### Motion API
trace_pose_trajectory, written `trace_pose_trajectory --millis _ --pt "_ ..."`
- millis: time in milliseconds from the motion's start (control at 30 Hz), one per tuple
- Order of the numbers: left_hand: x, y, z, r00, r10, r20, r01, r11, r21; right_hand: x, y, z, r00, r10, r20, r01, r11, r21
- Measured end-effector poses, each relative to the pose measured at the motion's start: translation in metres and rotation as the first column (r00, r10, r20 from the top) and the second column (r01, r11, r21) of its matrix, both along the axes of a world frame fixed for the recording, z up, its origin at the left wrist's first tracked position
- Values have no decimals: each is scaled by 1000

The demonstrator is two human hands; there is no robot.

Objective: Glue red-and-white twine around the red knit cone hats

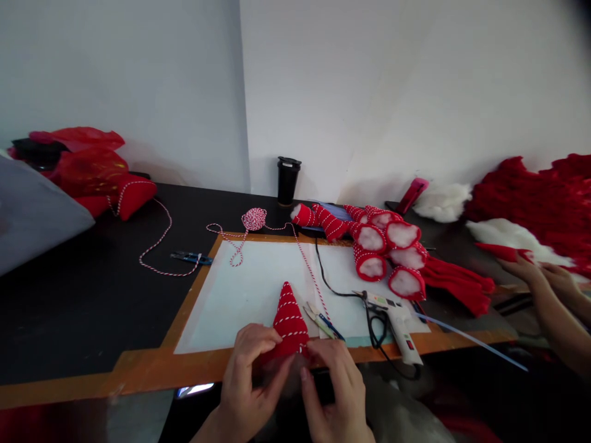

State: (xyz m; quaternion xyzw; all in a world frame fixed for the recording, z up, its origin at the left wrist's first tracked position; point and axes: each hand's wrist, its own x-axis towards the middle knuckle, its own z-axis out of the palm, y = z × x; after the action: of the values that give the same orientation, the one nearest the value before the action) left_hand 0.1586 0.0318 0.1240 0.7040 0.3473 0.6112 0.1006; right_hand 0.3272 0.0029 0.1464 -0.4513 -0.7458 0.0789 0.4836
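Observation:
A red felt cone (290, 317), wound with red-and-white twisted cord, points away from me at the table's front edge. My left hand (247, 375) pinches its lower left side between thumb and fingers. My right hand (336, 381) grips the lower right side, its fingers bent at the base. The cone's base is partly hidden by my hands. Just beyond my right hand lie small thread snips (323, 323). From near them, a striped cord (309, 271) runs back to a cord ball (253, 219).
A hot glue gun (392, 323) with a long glue stick lies right. Behind it are several stuffed red cones (369, 240). A black tumbler (288, 181) stands by the wall. More snips (190, 257) lie left. At far right, a co-worker's hands (530, 274) hold red fabric near white stuffing (443, 202).

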Motion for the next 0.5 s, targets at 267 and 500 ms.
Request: trace_pose_trajectory --millis 267,500 --pt "-23 -16 -14 999 -32 5 33 989 -146 -14 -8 -8 957 -225 -181 240 969 64" --pt "-23 -30 -5 978 78 195 48 822 -568 -12 -6 -39 936 -293 -195 295 955 -19"
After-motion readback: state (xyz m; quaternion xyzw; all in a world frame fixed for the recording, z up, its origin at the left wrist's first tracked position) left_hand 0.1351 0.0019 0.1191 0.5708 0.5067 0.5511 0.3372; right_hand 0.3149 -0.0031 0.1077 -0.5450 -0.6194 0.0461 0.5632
